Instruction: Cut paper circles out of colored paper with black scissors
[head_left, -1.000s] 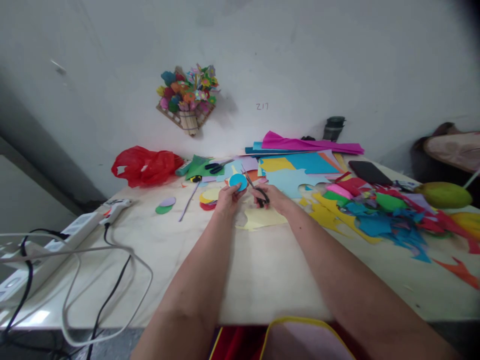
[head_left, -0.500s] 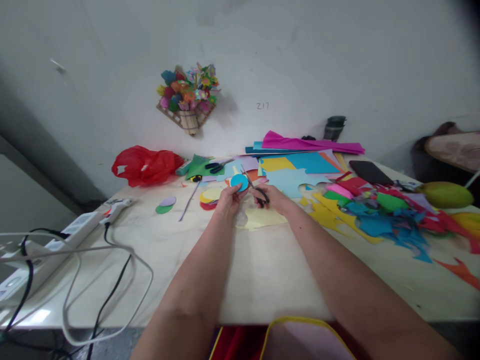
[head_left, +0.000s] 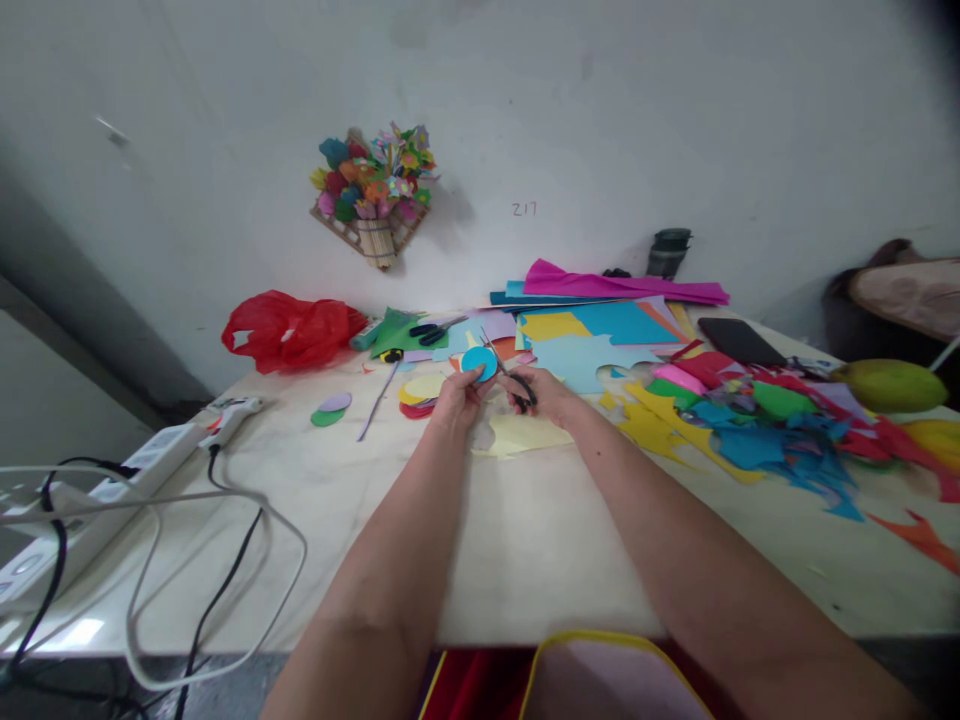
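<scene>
My left hand [head_left: 458, 398] pinches a round blue paper disc [head_left: 478, 363] by its lower edge. Dark-handled scissors [head_left: 517, 385] are in my right hand [head_left: 544, 393], their blades pointing up and left beside the disc's right edge. Whether the blades touch the paper I cannot tell. Beneath both hands lies a pale yellow paper sheet [head_left: 525, 436] with cut-out edges. A small pile of yellow and red paper circles [head_left: 420, 390] rests just left of my left hand. Farther left, a lilac circle [head_left: 336, 402] overlaps a green one [head_left: 325, 418].
Colourful paper scraps [head_left: 757, 440] cover the right side, near a phone [head_left: 739, 343] and a green-yellow fruit [head_left: 890, 385]. Coloured sheets [head_left: 607, 327] lie at the back. Another pair of scissors [head_left: 431, 332], a red plastic bag [head_left: 289, 330] and a power strip [head_left: 161, 458] with cables are left.
Both hands stay nearly in place with the blue disc and scissors. The view has shifted very slightly.
</scene>
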